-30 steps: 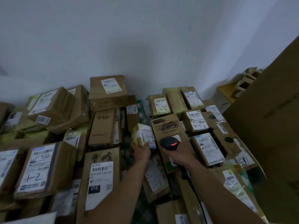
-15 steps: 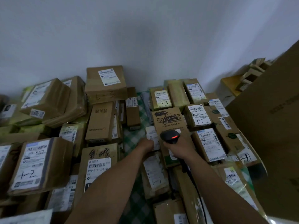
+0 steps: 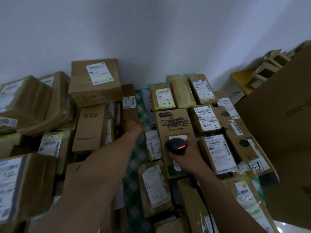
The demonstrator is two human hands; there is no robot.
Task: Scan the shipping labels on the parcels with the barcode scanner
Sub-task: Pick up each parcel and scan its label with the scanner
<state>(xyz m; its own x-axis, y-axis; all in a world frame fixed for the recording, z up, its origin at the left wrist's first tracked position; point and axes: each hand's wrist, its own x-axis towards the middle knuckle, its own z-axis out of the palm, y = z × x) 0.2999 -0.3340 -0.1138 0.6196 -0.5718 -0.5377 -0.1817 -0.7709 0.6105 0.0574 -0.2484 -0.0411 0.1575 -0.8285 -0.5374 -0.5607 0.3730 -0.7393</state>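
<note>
Many brown cardboard parcels with white shipping labels lie packed together. My right hand (image 3: pixel 187 159) grips a black barcode scanner (image 3: pixel 176 146) whose red light is on. It hovers over a long brown parcel with black scribbles (image 3: pixel 174 125). My left hand (image 3: pixel 131 126) is stretched forward and touches the lower end of a narrow upright parcel (image 3: pixel 130 105) with a small label. Its fingers are blurred and partly hidden in the gap beside that parcel. A small labelled parcel (image 3: pixel 153 145) lies flat between my arms.
A green checked cloth (image 3: pixel 134 167) shows between the parcels. A large cardboard box (image 3: pixel 279 132) rises at the right. A stacked box marked 6-3 (image 3: pixel 96 84) stands at the back by the white wall. Yellow packaging (image 3: pixel 240 78) sits in the far right corner.
My left hand laid the small labelled parcel down flat, let go of it and reached forward and left to the narrow upright parcel. The scanner hand stayed over the scribbled parcel.
</note>
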